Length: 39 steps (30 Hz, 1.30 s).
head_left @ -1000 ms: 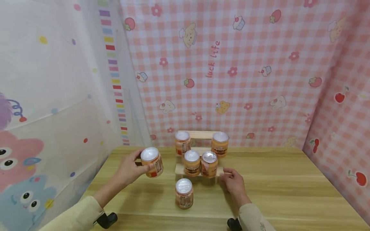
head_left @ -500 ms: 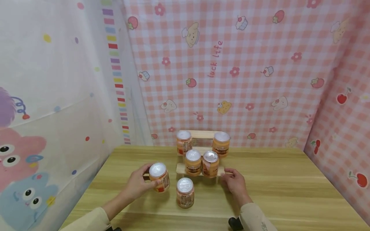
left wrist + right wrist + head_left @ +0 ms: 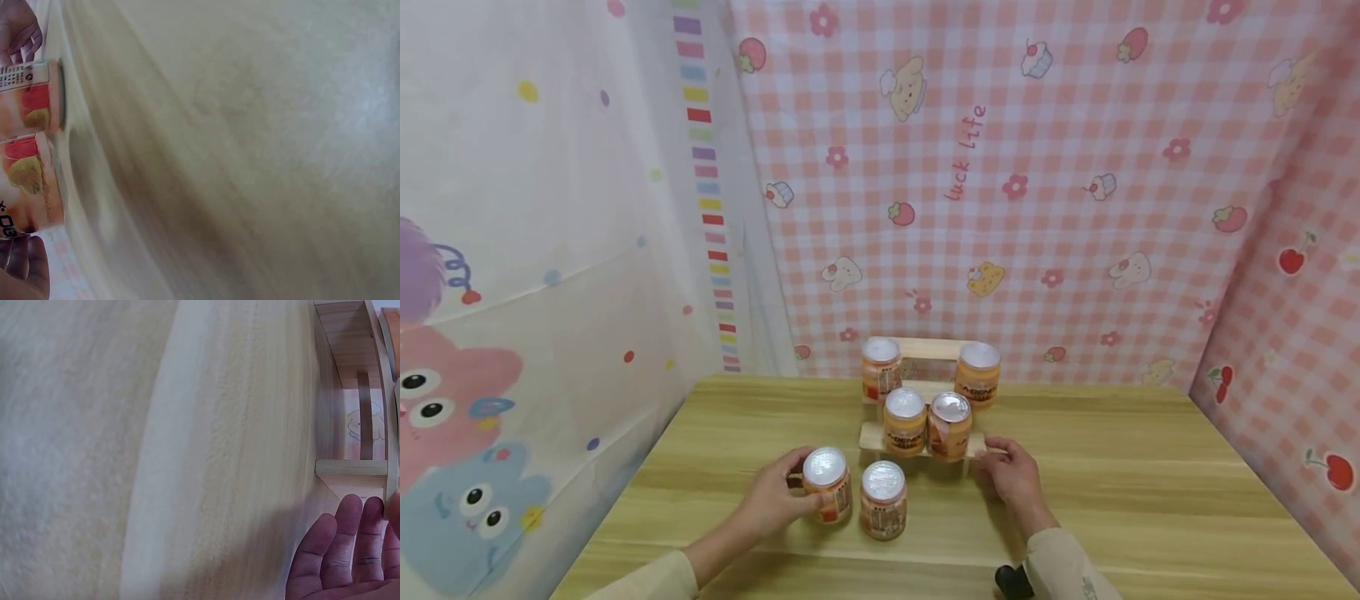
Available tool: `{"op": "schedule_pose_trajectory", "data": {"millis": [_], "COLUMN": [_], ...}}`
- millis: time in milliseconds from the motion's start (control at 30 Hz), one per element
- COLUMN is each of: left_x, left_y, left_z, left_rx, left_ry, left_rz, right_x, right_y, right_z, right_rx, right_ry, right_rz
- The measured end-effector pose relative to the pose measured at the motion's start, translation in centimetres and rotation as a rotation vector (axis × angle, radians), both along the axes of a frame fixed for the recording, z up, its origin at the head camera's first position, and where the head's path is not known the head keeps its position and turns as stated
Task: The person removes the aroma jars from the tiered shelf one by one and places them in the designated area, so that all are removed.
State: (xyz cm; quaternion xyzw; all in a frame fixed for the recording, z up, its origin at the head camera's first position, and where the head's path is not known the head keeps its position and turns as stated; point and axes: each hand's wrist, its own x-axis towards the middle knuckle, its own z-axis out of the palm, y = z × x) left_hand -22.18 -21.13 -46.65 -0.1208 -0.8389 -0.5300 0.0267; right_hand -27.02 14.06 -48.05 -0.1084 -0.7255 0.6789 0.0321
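Note:
My left hand (image 3: pixel 778 497) grips an orange can (image 3: pixel 827 487) with a silver lid, thumb in front and fingers behind. This can is at or just above the table; I cannot tell whether it touches. Right beside it stands another orange can (image 3: pixel 883 502), upright on the table. In the left wrist view the held can (image 3: pixel 28 184) and the standing can (image 3: pixel 28 100) show fruit pictures. My right hand (image 3: pixel 1011 475) holds the right end of the lower shelf of a small wooden rack (image 3: pixel 871 437); its fingers (image 3: pixel 348 534) show below the shelf in the right wrist view.
Two cans, a left one (image 3: pixel 905 425) and a right one (image 3: pixel 950 429), stand on the rack's lower shelf. Behind them, a can (image 3: pixel 882 371) and another can (image 3: pixel 978 375) stand higher up. Patterned cloth (image 3: pixel 1045 233) hangs behind the wooden table (image 3: pixel 1120 483).
My left hand has brought its can down and to the right, close beside the standing can. My right hand stays at the rack's end. The head view has shifted slightly.

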Motion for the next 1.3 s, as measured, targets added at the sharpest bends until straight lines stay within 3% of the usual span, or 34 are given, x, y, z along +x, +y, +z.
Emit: {"op": "schedule_pose_trajectory", "data": {"millis": [167,867,1067,1300], "left_x": [0.1,0.6,0.6,0.0], "left_y": [0.2,0.8,0.6,0.0], "left_z": [-0.7,-1.6,-1.3,-0.3], "left_rx": [-0.005,-0.006,-0.001,0.004], "left_ry": [-0.002,0.009,-0.018,-0.019], "left_rz": [-0.013,-0.043,-0.081,-0.043], "right_x": [0.0,-0.2,-0.2,0.0], "right_y": [0.0,0.0,0.0,-0.1], "right_z": [0.2,0.0,0.0,0.2], "right_rx": [-0.003,0.024,0.024,0.018], "right_ry": [-0.009,-0.031,-0.029,-0.028], "right_rz": [0.002,0.002,0.0,0.006]}}
